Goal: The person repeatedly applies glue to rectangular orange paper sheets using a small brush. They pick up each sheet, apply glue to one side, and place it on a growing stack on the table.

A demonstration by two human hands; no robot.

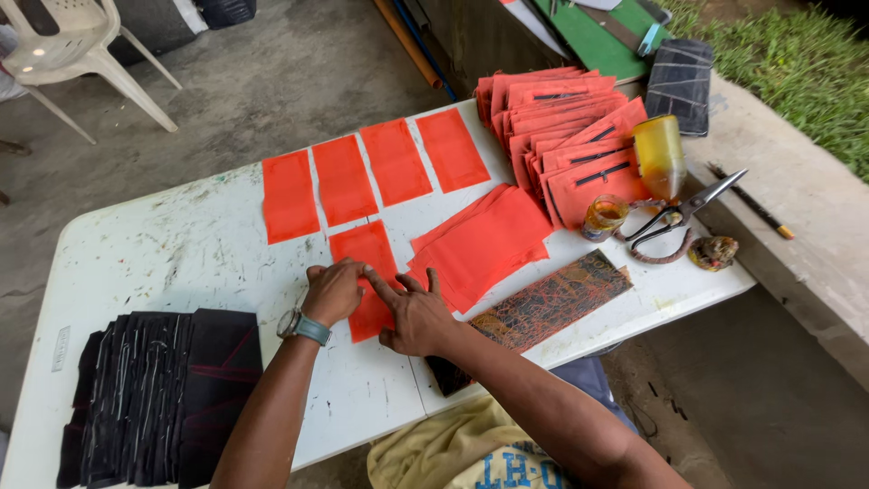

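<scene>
Carefully, left hand (pixel 333 292) and right hand (pixel 415 314) press flat, fingers spread, on an orange fabric piece (pixel 369 276) mid-table (pixel 136 263); smoothing outward from the centre should avoid creases.

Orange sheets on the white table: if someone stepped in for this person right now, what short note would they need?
Left hand and right hand: both flat on one orange sheet, pressing it down, no grip on anything.
Done: four sheets lie in a row above it.
Left: a loose pile at the right hand's side, not laid out.
Also here: black pieces on the left, finished-looking orange stack, scissors, glue jar.
</scene>
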